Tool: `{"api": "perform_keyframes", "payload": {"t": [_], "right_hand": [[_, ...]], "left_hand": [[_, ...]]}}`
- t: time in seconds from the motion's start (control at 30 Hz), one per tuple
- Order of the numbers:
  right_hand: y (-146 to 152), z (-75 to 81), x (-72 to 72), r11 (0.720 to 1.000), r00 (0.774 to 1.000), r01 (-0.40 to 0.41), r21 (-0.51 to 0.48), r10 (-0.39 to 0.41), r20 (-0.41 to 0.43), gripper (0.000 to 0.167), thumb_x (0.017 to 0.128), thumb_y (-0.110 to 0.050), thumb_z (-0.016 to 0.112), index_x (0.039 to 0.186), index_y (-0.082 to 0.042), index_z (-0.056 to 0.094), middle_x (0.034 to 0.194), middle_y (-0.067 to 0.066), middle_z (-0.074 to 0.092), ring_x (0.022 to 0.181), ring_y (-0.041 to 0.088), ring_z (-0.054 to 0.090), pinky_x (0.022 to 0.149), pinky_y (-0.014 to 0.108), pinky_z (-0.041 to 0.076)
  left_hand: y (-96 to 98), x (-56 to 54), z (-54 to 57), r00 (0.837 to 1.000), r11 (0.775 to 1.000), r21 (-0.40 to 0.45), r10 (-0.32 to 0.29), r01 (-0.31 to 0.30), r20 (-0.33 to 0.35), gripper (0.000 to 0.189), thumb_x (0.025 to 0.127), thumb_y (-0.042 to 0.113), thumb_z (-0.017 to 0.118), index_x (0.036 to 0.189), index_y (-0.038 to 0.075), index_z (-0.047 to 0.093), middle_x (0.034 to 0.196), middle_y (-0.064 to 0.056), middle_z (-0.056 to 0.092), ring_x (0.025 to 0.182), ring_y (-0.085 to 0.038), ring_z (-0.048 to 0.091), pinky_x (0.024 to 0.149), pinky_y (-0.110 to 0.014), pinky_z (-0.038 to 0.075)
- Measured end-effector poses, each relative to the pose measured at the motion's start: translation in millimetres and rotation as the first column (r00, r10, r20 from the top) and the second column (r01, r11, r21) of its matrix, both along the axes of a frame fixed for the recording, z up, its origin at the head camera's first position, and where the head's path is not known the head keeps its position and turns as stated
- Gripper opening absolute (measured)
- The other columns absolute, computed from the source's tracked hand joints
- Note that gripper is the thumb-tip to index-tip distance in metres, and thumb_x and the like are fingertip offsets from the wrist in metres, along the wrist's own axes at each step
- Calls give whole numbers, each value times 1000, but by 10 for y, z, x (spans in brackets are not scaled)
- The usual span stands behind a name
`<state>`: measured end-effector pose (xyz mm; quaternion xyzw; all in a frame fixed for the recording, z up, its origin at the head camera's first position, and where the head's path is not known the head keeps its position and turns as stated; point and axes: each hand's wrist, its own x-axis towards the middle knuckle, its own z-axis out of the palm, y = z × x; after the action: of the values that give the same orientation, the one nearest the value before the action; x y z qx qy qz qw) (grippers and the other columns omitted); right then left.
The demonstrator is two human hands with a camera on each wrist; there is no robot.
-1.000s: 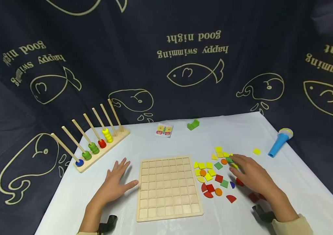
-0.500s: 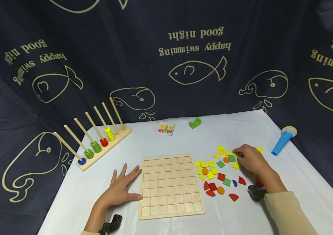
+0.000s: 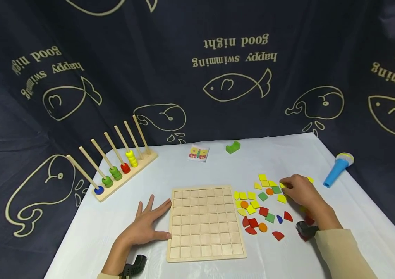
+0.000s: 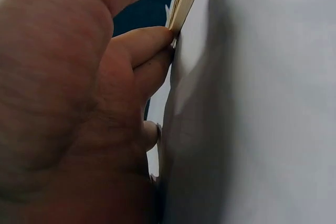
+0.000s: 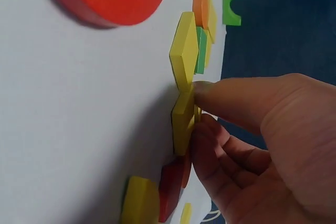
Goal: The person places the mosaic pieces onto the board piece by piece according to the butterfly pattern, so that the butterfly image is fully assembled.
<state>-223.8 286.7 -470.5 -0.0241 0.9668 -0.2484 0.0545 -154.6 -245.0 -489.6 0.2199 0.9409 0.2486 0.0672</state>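
A wooden grid board (image 3: 206, 224) with bare square cells lies flat on the white table. My left hand (image 3: 141, 228) spreads beside its left edge, the thumb and forefinger tips at the rim. In the left wrist view the fingertips (image 4: 163, 38) meet the board's side (image 4: 185, 9). To the right of the board, my right hand (image 3: 302, 190) is curled low over the scattered tiles. Its thumb and forefinger (image 5: 202, 142) pinch a yellow tile (image 5: 182, 124), partly covered by them. Another yellow tile (image 5: 184, 51) adjoins it in the right wrist view.
Loose red, green, orange, blue and yellow pieces (image 3: 263, 211) lie right of the board. A bead rack (image 3: 126, 178) stands at left. Farther back are a butterfly pattern card (image 3: 198, 153) and a green notched block (image 3: 233, 147). A blue toy microphone (image 3: 337, 170) lies at right.
My right hand went from spread over the tiles to curled, pinching a yellow tile. My left thumb and forefinger came to the board's left edge. The camera view shifted slightly.
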Motion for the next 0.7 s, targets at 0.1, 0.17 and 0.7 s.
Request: {"api": "perform_keyframes", "payload": {"t": [0.1,0.17,0.7], "right_hand": [[7,-10,15,1000,1000,16,-7,-16,-2,45,86,-17,73,123,5,62,107,19,61,97,34,53,88,54,48],[-4,-8,30,1000,1000,21,-15,-21,-17,46,86,-19,73,124,5,61,108,20,61,98,34,53,88,54,47],[-430,34,111,996,982,-40,-83,24,-185,44,83,-22,76,120,-1,66,98,9,62,81,23,53,76,40,54]], "left_hand": [[12,2,7,1000,1000,-10,0,0,4,105,64,66,76,151,24,34,154,11,28,144,-36,-5,106,-61,-16],[20,4,14,1000,1000,-13,-4,4,8,105,64,66,75,151,24,34,153,11,28,144,-36,-6,106,-61,-16],[50,40,58,999,999,19,-31,31,34,102,66,62,77,151,25,34,153,10,29,143,-38,-6,104,-64,-16]]}}
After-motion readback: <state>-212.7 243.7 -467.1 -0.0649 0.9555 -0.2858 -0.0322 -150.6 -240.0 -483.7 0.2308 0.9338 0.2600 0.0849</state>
